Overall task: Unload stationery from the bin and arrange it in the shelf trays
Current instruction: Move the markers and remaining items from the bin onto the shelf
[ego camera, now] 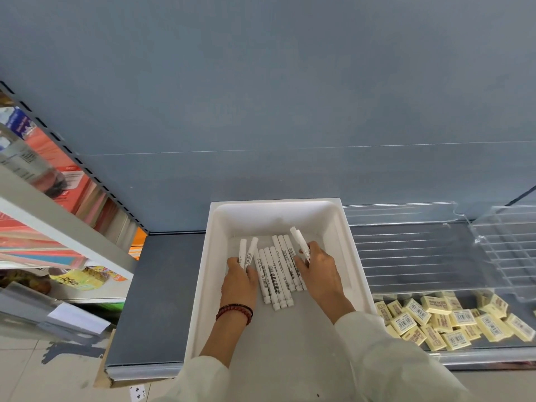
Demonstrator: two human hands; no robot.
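In the white bin [275, 202], two markers [247, 252] are gripped in the curled fingers [232, 261] of the left hand [240, 282]. Further markers [299, 239] are pinched by the right hand [317, 271]. Loose markers [275, 274] lie between.

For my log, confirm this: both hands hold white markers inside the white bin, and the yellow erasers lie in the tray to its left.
Wrong side: the head view shows the yellow erasers in the tray right of the white bin.

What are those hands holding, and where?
The left hand grips two white pens near their lower ends; the right hand grips one or two others likewise.
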